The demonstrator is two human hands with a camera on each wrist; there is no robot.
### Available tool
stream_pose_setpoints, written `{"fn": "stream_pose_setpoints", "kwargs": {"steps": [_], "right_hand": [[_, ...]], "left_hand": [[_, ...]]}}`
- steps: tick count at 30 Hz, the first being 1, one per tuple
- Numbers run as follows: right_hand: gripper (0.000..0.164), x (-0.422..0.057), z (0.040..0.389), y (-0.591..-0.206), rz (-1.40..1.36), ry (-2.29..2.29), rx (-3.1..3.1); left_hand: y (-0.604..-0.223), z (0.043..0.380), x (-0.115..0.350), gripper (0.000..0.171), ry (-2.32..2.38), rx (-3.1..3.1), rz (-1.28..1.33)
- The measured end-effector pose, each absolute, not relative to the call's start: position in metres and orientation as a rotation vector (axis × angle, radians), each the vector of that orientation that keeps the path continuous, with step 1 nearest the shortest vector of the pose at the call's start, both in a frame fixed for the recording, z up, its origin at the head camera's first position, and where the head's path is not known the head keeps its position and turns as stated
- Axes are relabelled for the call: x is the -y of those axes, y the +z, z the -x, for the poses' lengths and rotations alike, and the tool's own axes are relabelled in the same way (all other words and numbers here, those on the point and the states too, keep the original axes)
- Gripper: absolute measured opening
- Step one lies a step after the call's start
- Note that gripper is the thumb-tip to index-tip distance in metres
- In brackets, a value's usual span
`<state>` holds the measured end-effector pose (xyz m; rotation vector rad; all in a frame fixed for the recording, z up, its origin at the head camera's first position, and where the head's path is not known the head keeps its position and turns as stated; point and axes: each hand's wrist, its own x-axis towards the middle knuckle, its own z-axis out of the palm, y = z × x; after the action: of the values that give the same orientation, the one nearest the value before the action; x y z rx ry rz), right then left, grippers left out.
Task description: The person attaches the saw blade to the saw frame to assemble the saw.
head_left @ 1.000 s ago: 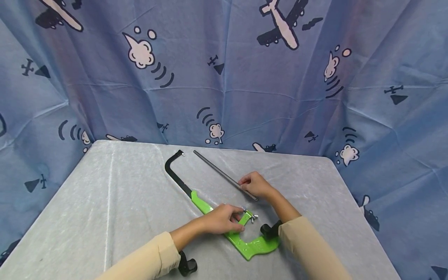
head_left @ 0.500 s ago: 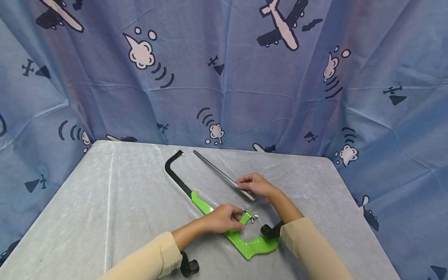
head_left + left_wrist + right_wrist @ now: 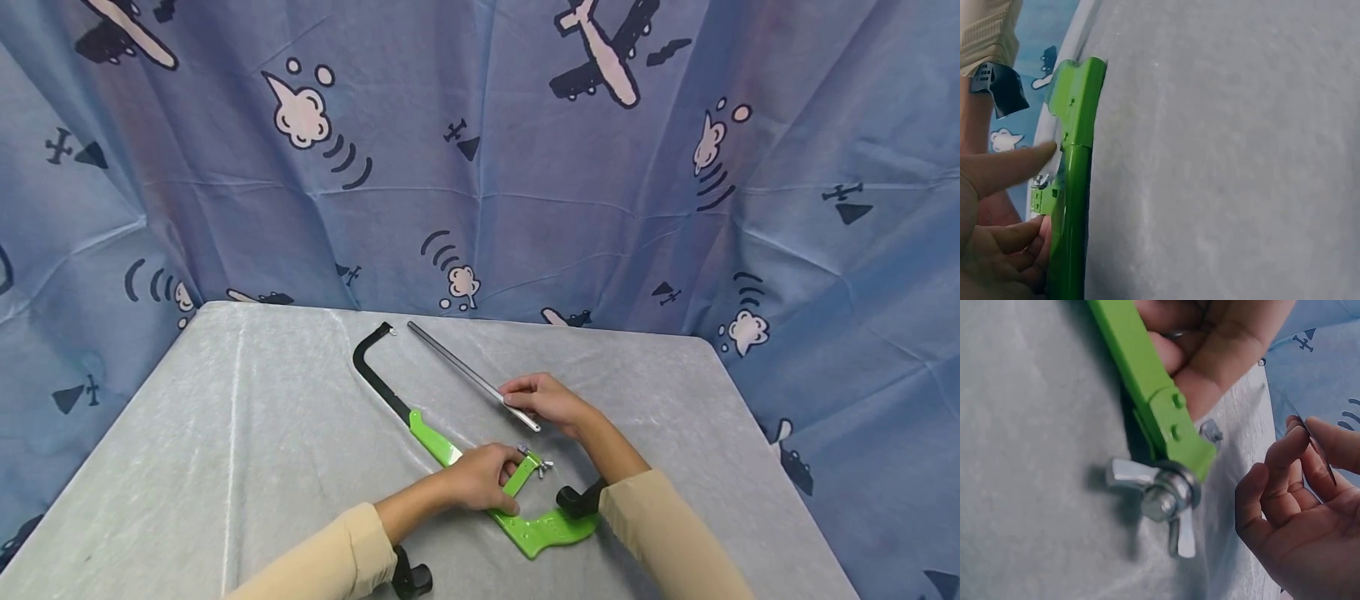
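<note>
The pale grey table [image 3: 300,433] bears the green-and-black hacksaw frame [image 3: 433,437], which lies slantwise across its middle; the left hand [image 3: 480,479] holds the frame beside its short green post, thumb on the green body and fingers curled in against the post; at the post's tip sits a silver wing nut [image 3: 1166,497], with a small silver pin [image 3: 1211,430] on the opposite side. The right hand [image 3: 546,400] pinches the thin grey blade [image 3: 463,368] near one end, between thumb and fingertips; the blade runs roughly alongside the frame on its open side, apart from it, its held end near the post; behind the table hangs a blue curtain [image 3: 375,233] printed with aeroplanes and clouds.
</note>
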<state>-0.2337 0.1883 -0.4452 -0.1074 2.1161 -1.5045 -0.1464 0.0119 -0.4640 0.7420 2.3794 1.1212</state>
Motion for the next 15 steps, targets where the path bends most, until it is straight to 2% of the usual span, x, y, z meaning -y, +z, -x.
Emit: {"fn": "stream_pose_setpoints", "kwargs": {"steps": [8,15], "right_hand": [[0.035,-0.1839,0.2324,-0.4473,0.153,-1.527,-2.080],[0.034,-0.1793,0.2319,-0.4507,0.177,-1.523,-2.068]], "left_hand": [[-0.4641,0.1427,-0.0130,0.056,1.156,-2.401,-0.736],[-0.4693,0.1420,-0.0121,0.045,1.213,-2.433,-0.763]]}}
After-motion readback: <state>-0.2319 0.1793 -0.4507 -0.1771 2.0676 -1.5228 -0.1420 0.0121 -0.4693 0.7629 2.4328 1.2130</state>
